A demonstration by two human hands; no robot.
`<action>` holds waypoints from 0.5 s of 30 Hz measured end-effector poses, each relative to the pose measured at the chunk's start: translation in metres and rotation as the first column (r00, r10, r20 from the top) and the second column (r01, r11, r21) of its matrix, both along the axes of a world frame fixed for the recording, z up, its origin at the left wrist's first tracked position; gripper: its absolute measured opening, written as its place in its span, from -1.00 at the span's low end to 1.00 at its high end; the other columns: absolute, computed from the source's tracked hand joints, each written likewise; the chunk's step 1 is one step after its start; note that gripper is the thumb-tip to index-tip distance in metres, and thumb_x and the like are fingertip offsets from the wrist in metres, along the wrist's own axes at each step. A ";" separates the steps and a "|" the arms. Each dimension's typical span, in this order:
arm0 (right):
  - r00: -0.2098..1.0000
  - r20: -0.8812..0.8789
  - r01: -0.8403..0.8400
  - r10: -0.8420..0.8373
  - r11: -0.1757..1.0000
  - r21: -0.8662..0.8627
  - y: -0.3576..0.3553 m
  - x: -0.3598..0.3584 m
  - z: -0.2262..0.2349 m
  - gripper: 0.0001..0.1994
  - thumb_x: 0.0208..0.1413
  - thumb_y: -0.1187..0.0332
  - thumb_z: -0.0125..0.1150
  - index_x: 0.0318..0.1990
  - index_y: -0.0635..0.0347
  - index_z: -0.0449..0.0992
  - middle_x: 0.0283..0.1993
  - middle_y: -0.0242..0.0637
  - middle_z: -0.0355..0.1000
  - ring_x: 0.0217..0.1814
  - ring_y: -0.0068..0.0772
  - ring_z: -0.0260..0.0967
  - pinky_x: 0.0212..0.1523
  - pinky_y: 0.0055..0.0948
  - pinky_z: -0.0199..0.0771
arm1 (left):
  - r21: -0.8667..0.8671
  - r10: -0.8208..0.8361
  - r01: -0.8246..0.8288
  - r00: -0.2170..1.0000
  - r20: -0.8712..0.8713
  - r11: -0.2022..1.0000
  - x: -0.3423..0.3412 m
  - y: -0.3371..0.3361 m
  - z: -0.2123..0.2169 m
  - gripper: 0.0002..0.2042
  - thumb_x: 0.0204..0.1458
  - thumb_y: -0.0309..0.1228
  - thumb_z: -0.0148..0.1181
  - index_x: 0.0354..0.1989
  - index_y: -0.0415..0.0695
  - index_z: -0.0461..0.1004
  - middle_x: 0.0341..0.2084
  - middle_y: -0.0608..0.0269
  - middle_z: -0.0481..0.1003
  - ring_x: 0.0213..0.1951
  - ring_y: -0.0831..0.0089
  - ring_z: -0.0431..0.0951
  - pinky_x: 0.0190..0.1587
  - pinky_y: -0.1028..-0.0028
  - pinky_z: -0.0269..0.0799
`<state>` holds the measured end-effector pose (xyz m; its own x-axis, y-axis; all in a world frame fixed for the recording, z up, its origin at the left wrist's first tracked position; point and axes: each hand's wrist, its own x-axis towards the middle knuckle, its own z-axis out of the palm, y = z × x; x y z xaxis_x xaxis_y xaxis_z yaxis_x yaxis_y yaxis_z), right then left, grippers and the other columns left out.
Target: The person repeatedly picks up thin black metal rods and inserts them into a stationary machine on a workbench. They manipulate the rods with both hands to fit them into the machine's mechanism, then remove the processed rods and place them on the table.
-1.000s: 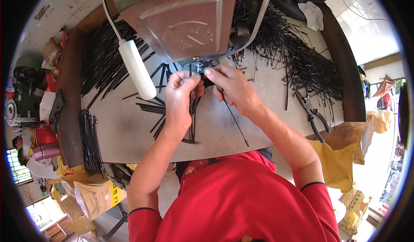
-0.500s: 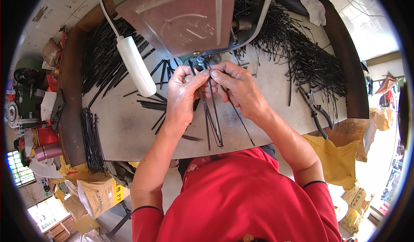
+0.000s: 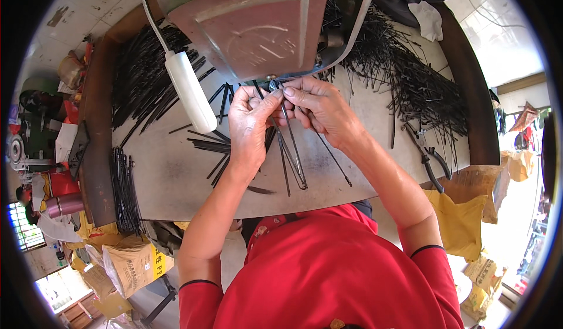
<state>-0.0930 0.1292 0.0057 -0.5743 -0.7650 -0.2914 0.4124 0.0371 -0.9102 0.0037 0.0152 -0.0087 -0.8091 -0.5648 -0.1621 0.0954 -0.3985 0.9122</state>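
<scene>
Both of my hands are close together just below the machine's head. My left hand (image 3: pixel 249 121) is closed, thumb and fingers pinching thin black rods (image 3: pixel 295 147) whose lower ends hang toward the table's front edge. Beside it, my right hand (image 3: pixel 322 107) is closed too, its thumb and fingertips pressed to the rods near their upper ends. Another thin black rod (image 3: pixel 335 159) slants down from under the right hand. The upper rod ends reach a small metal part (image 3: pixel 273 85) under the machine (image 3: pixel 258 33); their exact contact is hidden by my fingers.
A white lamp (image 3: pixel 190 91) hangs left of the machine. Piles of black rods lie at far left (image 3: pixel 146 74) and far right (image 3: pixel 410 82). A rod bundle (image 3: pixel 124 188) sits at the left edge. Dark-handled pliers (image 3: pixel 427 151) lie right. Raised brown boards (image 3: pixel 476 100) border the table (image 3: pixel 170 188).
My hands and the held rods have moved slightly up toward the machine; the rods' lower ends sit farther from the table's front edge. The whole view has shifted a little.
</scene>
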 end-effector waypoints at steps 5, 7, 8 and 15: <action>0.998 0.066 0.011 -0.008 0.999 -0.048 -0.001 0.002 -0.007 -0.80 0.20 0.34 0.01 -0.21 0.31 0.44 -0.52 -0.39 0.37 -0.67 -0.76 0.15 -0.79 -0.73 -0.10 | 0.070 0.021 -0.019 1.000 -0.021 0.997 -0.002 0.002 -0.003 -0.81 0.04 -0.47 0.21 -0.33 -0.17 0.27 -0.55 0.21 0.48 -0.57 0.51 0.48 -0.51 0.59 0.37; 0.996 0.084 0.027 -0.022 0.998 -0.062 -0.001 0.006 -0.007 -0.80 0.21 0.34 0.00 -0.21 0.31 0.43 -0.52 -0.38 0.37 -0.67 -0.76 0.15 -0.79 -0.73 -0.10 | 0.089 0.037 -0.036 0.999 -0.010 0.995 -0.001 0.001 -0.006 -0.81 0.04 -0.47 0.21 -0.33 -0.18 0.27 -0.55 0.21 0.49 -0.57 0.51 0.48 -0.51 0.59 0.36; 0.999 0.038 0.026 -0.024 0.999 -0.046 -0.002 0.006 -0.005 -0.80 0.21 0.34 0.00 -0.21 0.31 0.43 -0.53 -0.38 0.37 -0.67 -0.76 0.15 -0.79 -0.73 -0.10 | 0.098 0.045 -0.044 0.999 -0.005 0.994 -0.001 0.001 -0.006 -0.81 0.05 -0.47 0.20 -0.33 -0.18 0.27 -0.55 0.21 0.49 -0.57 0.52 0.48 -0.51 0.59 0.36; 0.999 0.030 0.038 -0.037 0.999 -0.021 -0.003 0.011 -0.008 -0.79 0.23 0.31 -0.01 -0.21 0.30 0.43 -0.54 -0.35 0.37 -0.69 -0.75 0.14 -0.79 -0.73 -0.08 | 0.102 0.042 -0.038 0.998 -0.036 0.994 0.001 0.001 -0.011 -0.79 0.04 -0.45 0.22 -0.31 -0.17 0.28 -0.55 0.24 0.48 -0.56 0.56 0.45 -0.48 0.61 0.36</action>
<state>-0.0821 0.1258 -0.0025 -0.5943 -0.7494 -0.2921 0.4398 0.0013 -0.8981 0.0046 0.0165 -0.0194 -0.7927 -0.5793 -0.1897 0.1470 -0.4837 0.8628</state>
